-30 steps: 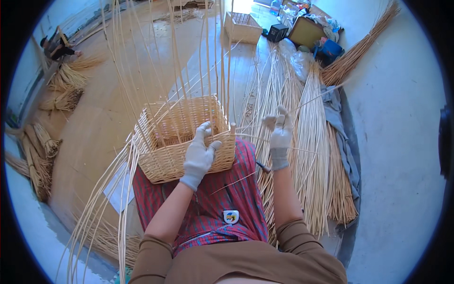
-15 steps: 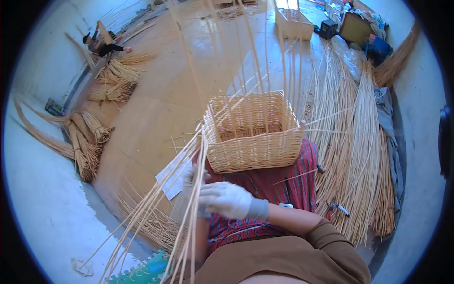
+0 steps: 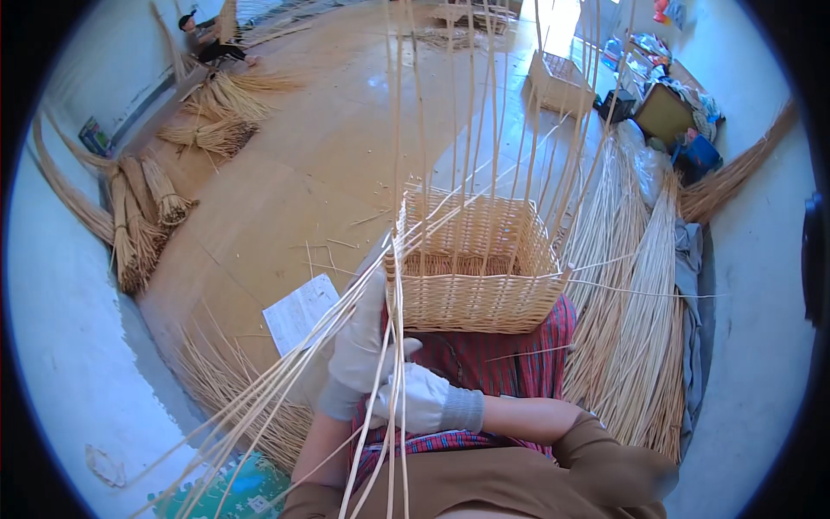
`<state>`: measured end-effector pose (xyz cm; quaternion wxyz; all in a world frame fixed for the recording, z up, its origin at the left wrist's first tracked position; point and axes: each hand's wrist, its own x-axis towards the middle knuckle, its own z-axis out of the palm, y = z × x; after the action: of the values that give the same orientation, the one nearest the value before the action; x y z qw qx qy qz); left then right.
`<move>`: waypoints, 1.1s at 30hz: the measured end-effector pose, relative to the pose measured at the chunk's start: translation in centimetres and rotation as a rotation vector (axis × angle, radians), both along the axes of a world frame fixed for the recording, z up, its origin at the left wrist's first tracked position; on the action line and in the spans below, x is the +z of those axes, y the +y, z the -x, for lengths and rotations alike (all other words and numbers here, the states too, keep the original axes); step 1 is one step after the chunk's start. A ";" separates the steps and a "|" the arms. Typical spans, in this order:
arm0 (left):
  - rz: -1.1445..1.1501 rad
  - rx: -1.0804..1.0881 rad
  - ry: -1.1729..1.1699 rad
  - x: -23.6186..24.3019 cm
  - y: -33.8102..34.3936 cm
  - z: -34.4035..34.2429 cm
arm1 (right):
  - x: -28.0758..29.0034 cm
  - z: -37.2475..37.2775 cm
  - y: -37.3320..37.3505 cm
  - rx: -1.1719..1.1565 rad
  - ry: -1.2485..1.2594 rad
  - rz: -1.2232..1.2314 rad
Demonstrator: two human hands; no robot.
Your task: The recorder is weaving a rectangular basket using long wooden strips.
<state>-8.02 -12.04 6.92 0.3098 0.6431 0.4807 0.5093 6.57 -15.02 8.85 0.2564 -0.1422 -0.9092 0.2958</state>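
A pale woven wicker basket (image 3: 484,303), with tall upright rods around its rim, rests on the red plaid cloth (image 3: 553,355) over my lap. A bunch of long loose wicker strands (image 3: 316,346) slants from its left corner toward the lower left, passing in front of my hands. My left hand (image 3: 356,350), in a white glove, reaches up beside that corner, fingers stretched and thumb apart. Just below it my right hand (image 3: 413,400), also gloved, is closed among the strands. Its fingertips are partly covered, and what they grip is hidden.
Long wicker rods (image 3: 635,320) lie at the right, beside grey cloth. Tied bundles (image 3: 138,229) stand at the left wall. A paper sheet (image 3: 300,311) lies on the floor. Another basket (image 3: 560,86) stands farther off. A person (image 3: 212,43) sits far left.
My left hand has risen toward the basket's corner, and my right hand has moved slightly down and right, its fingers curling. The basket appears lower and farther right as the view shifts.
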 end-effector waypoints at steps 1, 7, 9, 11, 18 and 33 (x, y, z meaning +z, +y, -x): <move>-0.065 0.035 0.127 0.2 0.2 -0.2 | 0.3 -0.9 -0.2 -0.040 0.033 0.017; -0.154 -0.008 -0.618 -0.9 3.0 1.9 | -1.1 -10.9 8.2 -0.332 0.504 0.198; -0.121 0.032 -0.541 -1.9 2.3 1.8 | -4.0 -12.9 11.6 -0.276 0.894 0.741; -0.224 0.077 -0.390 -3.1 1.7 0.5 | -6.2 -14.1 12.6 -0.223 1.047 0.962; 0.104 0.274 -0.207 -8.3 4.4 -4.5 | -6.2 -16.6 9.7 -0.875 0.582 0.775; 0.273 0.102 -0.480 -12.9 11.8 -2.8 | 2.7 -4.6 22.3 -0.982 0.273 0.159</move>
<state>-5.21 -0.20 -6.02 0.4725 0.4312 0.4894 0.5927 11.14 7.26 11.53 0.4697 -0.5313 -0.6683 0.2248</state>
